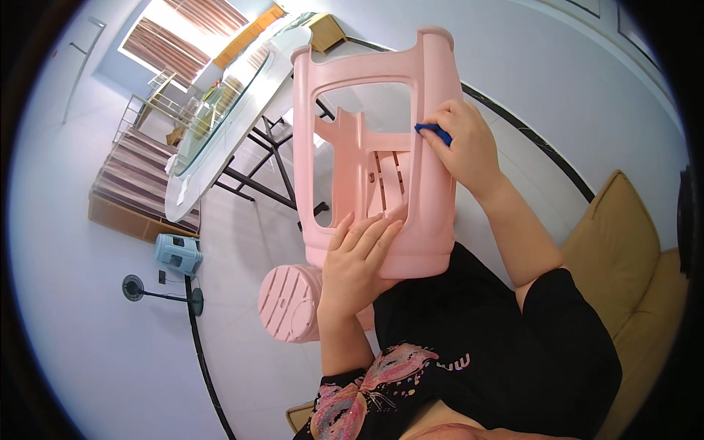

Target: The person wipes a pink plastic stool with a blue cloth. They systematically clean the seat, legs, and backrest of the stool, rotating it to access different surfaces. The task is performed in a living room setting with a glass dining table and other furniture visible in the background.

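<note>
A pink plastic stool (pixel 437 165) lies tipped on its side before me, its seat end towards my body and its feet pointing away. Through its side opening I see the slotted underside of the seat. My left hand (pixel 360 253) grips the frame near the seat end, fingers over the edge of the opening and the thumb out of sight. My right hand (pixel 465 140) pinches a blue cloth (pixel 434 132) against the leg on the right. Most of the cloth is hidden in the fingers.
Another pink stool (pixel 286 302) stands on the floor at the lower left. A long white table (pixel 242 137) with black folding legs carries a glass sheet. Further off are a blue stool (pixel 179 253) and a fan (pixel 165 295). A tan sofa (pixel 610 253) is at right.
</note>
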A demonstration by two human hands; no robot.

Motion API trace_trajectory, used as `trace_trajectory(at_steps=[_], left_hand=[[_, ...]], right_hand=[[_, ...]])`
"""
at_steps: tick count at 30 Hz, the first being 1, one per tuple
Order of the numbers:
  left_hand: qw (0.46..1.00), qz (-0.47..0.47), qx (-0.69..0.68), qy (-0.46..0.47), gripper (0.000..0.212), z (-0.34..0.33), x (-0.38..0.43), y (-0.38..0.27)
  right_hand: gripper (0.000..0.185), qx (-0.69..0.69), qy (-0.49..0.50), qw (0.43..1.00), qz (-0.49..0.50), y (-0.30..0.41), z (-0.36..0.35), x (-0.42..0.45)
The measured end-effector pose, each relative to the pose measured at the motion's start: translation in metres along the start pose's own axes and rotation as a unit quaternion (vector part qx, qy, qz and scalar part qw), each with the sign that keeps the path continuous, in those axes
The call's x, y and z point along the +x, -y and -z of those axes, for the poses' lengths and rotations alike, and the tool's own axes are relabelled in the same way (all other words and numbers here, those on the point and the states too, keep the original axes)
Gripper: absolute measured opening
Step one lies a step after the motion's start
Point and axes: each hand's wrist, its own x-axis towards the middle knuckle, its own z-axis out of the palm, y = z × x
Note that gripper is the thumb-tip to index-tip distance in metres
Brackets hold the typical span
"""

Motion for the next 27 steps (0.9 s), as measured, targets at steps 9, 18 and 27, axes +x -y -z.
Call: trace_trajectory(at_steps=[9,18,27], left_hand=[[0.998,-0.035,0.021,0.047,0.077,-0.01,-0.028,-0.016],[0.999,-0.015,0.018,0.041,0.085,-0.01,-0.008,-0.02],[0.999,-0.004,0.026,0.026,0.091,-0.016,-0.009,-0.02]], right_hand=[[0.022,0.04,0.013,0.998,0.039,0.027,0.036,-0.079],[0.014,0.001,-0.047,0.999,0.024,-0.009,0.019,-0.042],[0.017,0.034,-0.006,0.999,0.014,0.017,0.019,-0.068]])
